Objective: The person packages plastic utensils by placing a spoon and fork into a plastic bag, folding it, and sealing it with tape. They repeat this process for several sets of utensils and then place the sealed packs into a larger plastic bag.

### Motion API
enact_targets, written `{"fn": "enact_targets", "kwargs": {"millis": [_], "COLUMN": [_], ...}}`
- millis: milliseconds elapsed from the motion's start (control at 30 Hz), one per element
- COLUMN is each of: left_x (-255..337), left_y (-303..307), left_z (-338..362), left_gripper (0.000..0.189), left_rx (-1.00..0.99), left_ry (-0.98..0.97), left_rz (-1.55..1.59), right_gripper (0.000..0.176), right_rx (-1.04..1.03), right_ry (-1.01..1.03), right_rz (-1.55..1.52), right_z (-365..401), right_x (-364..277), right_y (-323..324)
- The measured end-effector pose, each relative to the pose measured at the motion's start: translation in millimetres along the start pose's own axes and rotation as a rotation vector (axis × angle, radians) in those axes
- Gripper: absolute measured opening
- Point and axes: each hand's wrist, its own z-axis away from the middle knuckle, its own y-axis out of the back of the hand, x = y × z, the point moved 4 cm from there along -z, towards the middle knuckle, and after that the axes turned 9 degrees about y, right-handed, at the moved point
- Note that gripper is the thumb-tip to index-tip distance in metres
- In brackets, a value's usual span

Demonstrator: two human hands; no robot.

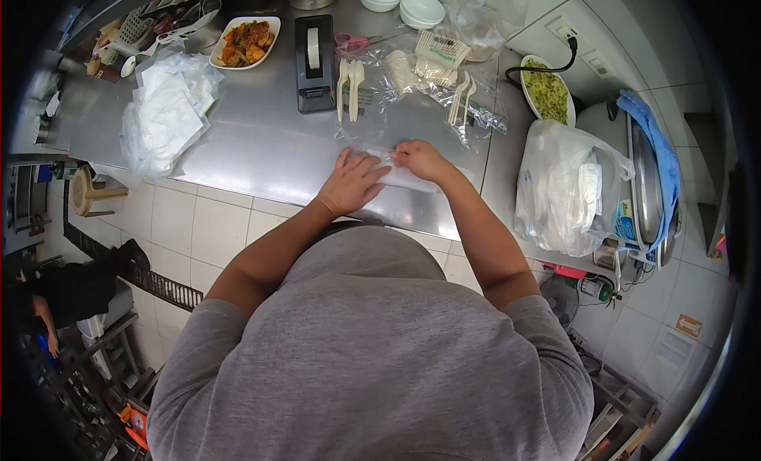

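Note:
Close to the front edge of the steel counter, a white packet in thin clear plastic (414,181) lies beneath my hands. My left hand (349,183) rests on its left part, palm down with the fingers spread. At its upper edge my right hand (422,160) is closed in a pinch on the plastic. Exactly what is inside cannot be made out. Just beyond my hands are pale wooden forks and spoons (355,92), and more wooden cutlery (460,96) on crinkled clear plastic. A black tape dispenser (315,88) stands to their left.
A pile of white plastic-wrapped packets (170,108) lies left. Dishes of reddish food (246,43) and green vegetables (547,92) stand farther back. Pink scissors (353,43) and white bowls (422,11) are behind. At right sits a filled plastic bag (567,191). Another person (71,294) is lower left.

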Motion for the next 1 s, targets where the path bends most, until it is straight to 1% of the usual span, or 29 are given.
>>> {"fn": "enact_targets", "kwargs": {"millis": [33,100,167,233,267,300,367,433,500,533,567,600,667,733,767,800,833,867,900,933,967,1000], "left_x": [-0.5,-1.2,-1.0,1.5,2.7,3.4,3.2,-2.3,-3.4,-4.1,-4.4,-4.1,-2.5,-1.2,-1.2,-2.6,-3.6,-1.6,-2.2,-4.4,-9.4,0.1], "left_y": [-0.7,-2.1,-2.4,3.0,3.2,2.2,1.1,-7.9,-12.3,-12.7,-13.4,-13.4,-12.4,-9.8,-9.4,-9.2,-7.5,-2.5,3.0,6.2,1.3,5.1], "left_z": [0.2,0.7,1.1,-0.8,-1.9,-2.3,-2.4,-2.1,0.5,-0.7,-1.3,-0.6,-2.8,-3.0,-4.1,-4.4,-4.5,-5.2,-8.7,-13.6,-14.8,-17.1], "left_gripper": [0.037,0.039,0.041,0.046,0.046,0.048,0.050,0.052,0.051,0.051,0.051,0.050,0.049,0.046,0.046,0.041,0.037,0.037,0.033,0.030,0.030,0.030], "left_rx": [0.002,-0.014,-0.027,0.047,0.047,0.040,0.032,-0.037,-0.031,-0.018,-0.020,-0.019,-0.012,-0.030,-0.024,-0.009,0.005,0.010,-0.035,-0.078,-0.065,-0.059], "left_ry": [0.003,0.006,0.008,0.036,0.034,0.024,0.010,0.076,0.073,0.072,0.064,0.062,0.056,0.080,0.070,0.082,0.093,0.082,0.157,0.229,0.229,0.216], "left_rz": [-0.002,-0.010,-0.018,0.001,0.002,-0.019,-0.043,-0.092,-0.101,-0.112,-0.115,-0.123,-0.131,-0.108,-0.112,-0.064,-0.016,-0.022,0.082,0.188,0.271,0.265], "right_gripper": [0.028,0.024,0.024,0.023,0.024,0.025,0.026,0.026,0.034,0.034,0.042,0.050,0.056,0.048,0.043,0.040,0.039,0.039,0.039,0.044,0.050,0.050], "right_rx": [0.001,0.031,0.061,0.092,0.086,0.080,0.073,0.068,0.089,0.094,0.125,0.156,0.285,0.372,0.418,0.462,0.552,0.641,0.656,0.610,0.556,0.568], "right_ry": [-0.001,0.034,0.022,0.008,-0.012,-0.031,-0.045,-0.060,-0.267,-0.267,-0.361,-0.457,-0.526,-0.433,-0.419,-0.399,-0.372,-0.345,-0.339,-0.376,-0.410,-0.400], "right_rz": [-0.002,0.300,0.358,0.419,0.474,0.529,0.540,0.551,0.445,0.445,0.431,0.412,0.399,0.405,0.349,0.296,0.159,0.018,0.017,-0.188,-0.394,-0.394], "right_z": [-0.6,-2.3,-1.9,-2.8,-3.8,-4.4,-7.7,-7.9,-0.3,6.5,21.5,38.3,67.6,101.0,123.4,146.2,168.0,188.6,203.1,214.0,221.2,224.8], "right_x": [-1.0,-6.3,-11.2,-15.0,-16.4,-15.3,-13.2,-17.7,-17.1,-21.5,-21.4,-15.5,21.4,67.2,83.7,95.0,104.8,109.9,103.1,88.3,75.9,68.4], "right_y": [-1.8,-3.7,-8.2,-11.9,-14.1,-15.7,-16.8,-13.6,-3.3,6.5,20.2,30.5,45.3,59.9,67.8,72.6,73.4,70.3,68.8,66.3,61.6,59.6]}}
